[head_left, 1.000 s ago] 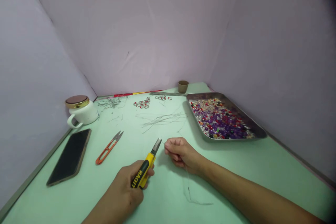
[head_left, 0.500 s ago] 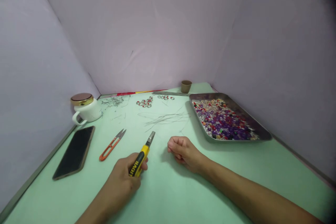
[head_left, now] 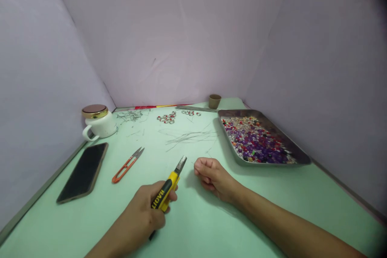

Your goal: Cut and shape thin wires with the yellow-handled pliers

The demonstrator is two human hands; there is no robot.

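My left hand [head_left: 148,207] is wrapped round a pair of pliers [head_left: 165,194] with yellow and black handles, their metal jaws pointing up and to the right. To the right of the jaws, my right hand [head_left: 213,177] is closed in a pinch near the tabletop. Whatever its fingers hold, perhaps a thin wire, is too fine to make out. Beyond both hands, several thin wires [head_left: 189,137] lie loose on the green table. Orange thread snips [head_left: 128,165] rest to the left of the pliers.
A metal tray [head_left: 273,165] of mixed beads stands at right. On the left are a phone [head_left: 83,173] and a white lidded mug [head_left: 102,125]. Farther back lie beaded rings [head_left: 167,117], wire scraps [head_left: 131,115] and a small brown cup [head_left: 214,101]. Pale walls enclose the table.
My left hand has moved slightly right and down with the pliers, bringing their jaws closer to my right hand. My right hand has hardly moved.
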